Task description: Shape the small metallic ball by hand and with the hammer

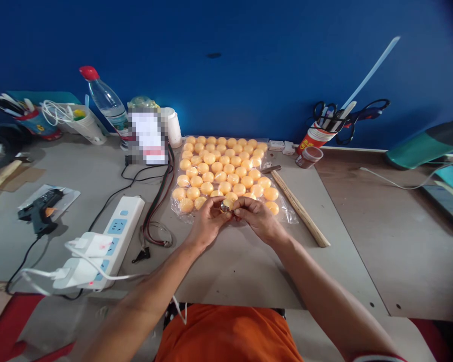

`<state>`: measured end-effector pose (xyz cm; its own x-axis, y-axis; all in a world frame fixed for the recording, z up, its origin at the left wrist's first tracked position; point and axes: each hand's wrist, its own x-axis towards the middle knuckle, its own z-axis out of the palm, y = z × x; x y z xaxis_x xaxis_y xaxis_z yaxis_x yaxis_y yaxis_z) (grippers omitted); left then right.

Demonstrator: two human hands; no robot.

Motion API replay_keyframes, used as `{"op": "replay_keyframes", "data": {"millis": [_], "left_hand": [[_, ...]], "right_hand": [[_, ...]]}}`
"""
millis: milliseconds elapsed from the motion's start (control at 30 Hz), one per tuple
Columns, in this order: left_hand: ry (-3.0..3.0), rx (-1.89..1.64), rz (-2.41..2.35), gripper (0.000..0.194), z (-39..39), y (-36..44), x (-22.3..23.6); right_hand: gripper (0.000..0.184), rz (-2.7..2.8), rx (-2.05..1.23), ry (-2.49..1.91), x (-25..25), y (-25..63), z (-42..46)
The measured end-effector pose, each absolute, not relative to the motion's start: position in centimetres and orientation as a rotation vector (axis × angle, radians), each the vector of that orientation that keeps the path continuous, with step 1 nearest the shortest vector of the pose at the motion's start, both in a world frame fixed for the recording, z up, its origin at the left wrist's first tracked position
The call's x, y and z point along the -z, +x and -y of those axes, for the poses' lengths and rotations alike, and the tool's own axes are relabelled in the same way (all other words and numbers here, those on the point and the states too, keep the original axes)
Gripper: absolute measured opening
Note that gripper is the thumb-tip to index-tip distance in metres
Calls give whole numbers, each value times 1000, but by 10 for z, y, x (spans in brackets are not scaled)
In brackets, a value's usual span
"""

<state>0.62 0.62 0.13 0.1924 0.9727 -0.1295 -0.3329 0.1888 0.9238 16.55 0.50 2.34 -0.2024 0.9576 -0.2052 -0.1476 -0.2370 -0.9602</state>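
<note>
A person's two bare hands meet above the near edge of a clear plastic bag of orange balls, which lies flat on the grey desk. Between the hands is a small round piece, pale yellow with a shiny, silvery part. The left hand has its fingers curled nearly closed around the left side of the piece, pinching it. The right hand has its fingers drawn close together at the right side; whether they grip the piece cannot be told. Right of the bag, a wooden-handled hammer lies aslant, its head beside the plastic. To the left lie a white power strip and, farther off, a black glue gun. A cup of tools stands at the back right, behind a small jar.
</note>
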Motion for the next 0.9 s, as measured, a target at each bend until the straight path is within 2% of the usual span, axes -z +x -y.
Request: {"op": "replay_keyframes", "data": {"millis": [900], "left_hand": [[968, -1120, -933, 48, -4, 8, 2]], "right_hand": [[17, 1034, -1593, -1160, -21, 161, -1]]}}
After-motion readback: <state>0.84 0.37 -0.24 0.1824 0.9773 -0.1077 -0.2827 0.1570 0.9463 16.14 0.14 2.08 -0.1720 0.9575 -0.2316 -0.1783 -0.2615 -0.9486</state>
